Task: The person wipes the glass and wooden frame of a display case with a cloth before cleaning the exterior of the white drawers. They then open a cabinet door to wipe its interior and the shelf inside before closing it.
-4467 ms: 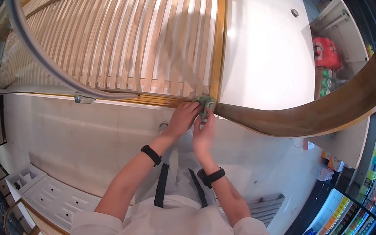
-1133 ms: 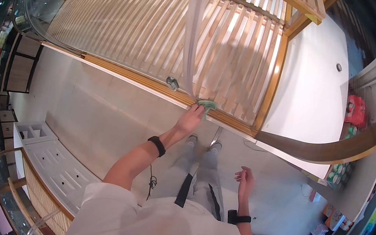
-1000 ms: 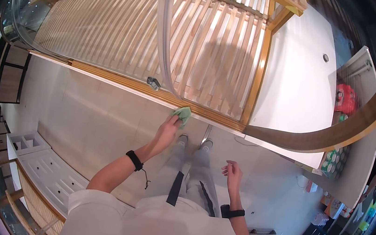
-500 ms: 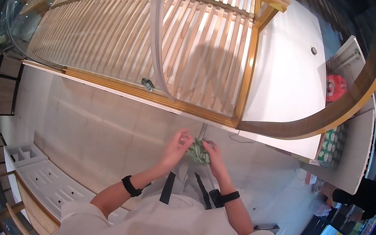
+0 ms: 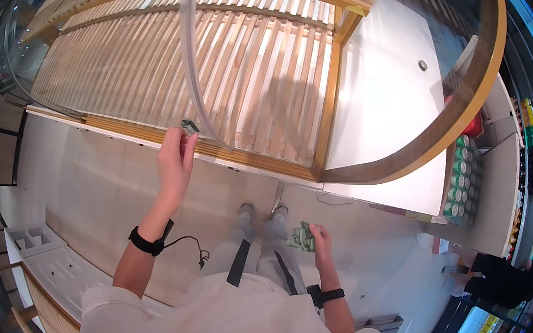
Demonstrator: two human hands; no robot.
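Observation:
My left hand (image 5: 176,159) is raised to the front edge of a display case with a wooden slatted shelf (image 5: 159,67), its fingers at a small metal handle (image 5: 189,126) on the curved clear panel (image 5: 187,57). Whether the fingers grip the handle is unclear. Low beside my leg, my right hand (image 5: 322,238) holds a crumpled green cloth (image 5: 302,236).
A white counter top (image 5: 382,94) adjoins the slatted shelf on the right, bordered by a curved wooden rail (image 5: 468,91). Shelves of drink cans (image 5: 460,184) stand at the right. A white tray unit (image 5: 61,268) lies at lower left. Another person (image 5: 498,281) crouches at far right.
Both hands held the green cloth in front of me half a second ago. The left hand has since risen to the panel's handle and the right has dropped to my side with the cloth.

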